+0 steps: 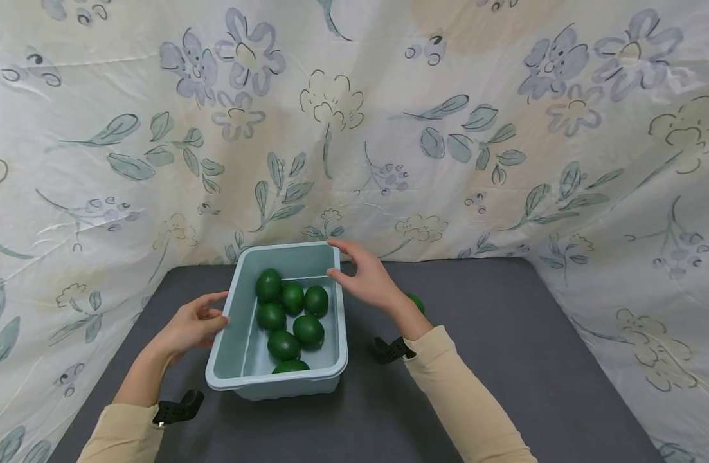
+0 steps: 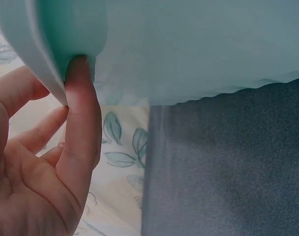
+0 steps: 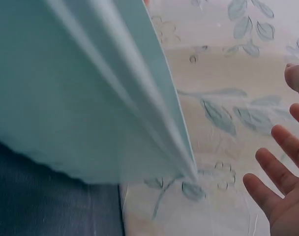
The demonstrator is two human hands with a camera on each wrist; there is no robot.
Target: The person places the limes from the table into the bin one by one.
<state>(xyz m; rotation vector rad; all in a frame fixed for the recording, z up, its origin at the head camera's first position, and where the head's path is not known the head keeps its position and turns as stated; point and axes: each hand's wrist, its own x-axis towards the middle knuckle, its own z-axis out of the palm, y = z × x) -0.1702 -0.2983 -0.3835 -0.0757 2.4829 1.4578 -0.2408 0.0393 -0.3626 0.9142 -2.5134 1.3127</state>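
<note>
7 limes (image 1: 283,344) in 1 bin (image 1: 234,321); maybe 1 outside; L hand (image 1: 188,328) touches rim, R hand (image 1: 366,280) open.

No writing, label, brand, number or sign can be read anywhere. The pale blue plastic tub (image 1: 238,360) bears no lettering on its rim or walls, and the cream fabric backdrop (image 1: 389,128) behind the tub carries only printed flowers and leaves, no words.

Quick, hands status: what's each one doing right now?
Left hand: open, a fingertip tucked under the light blue bin's rim.
Right hand: open, fingers spread beside the bin's far right corner, holding nothing.
</note>
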